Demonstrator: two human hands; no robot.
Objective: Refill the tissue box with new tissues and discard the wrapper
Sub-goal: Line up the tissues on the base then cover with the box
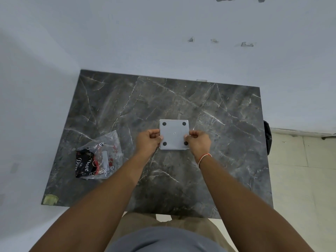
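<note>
Both hands, left point(149, 140) and right point(198, 140), pinch opposite edges of the upturned tissue box point(174, 134); it looks stiff, light, best gripped by its sides.

arms: both bare to the frame edge, no sleeves in view
left hand point(149, 140): no ring, no watch
right hand point(199, 142): no ring
right wrist: thin thread band point(204, 157), orange-red and white strands
top: grey-blue fabric at bottom edge
trousers: khaki, just above it
</note>
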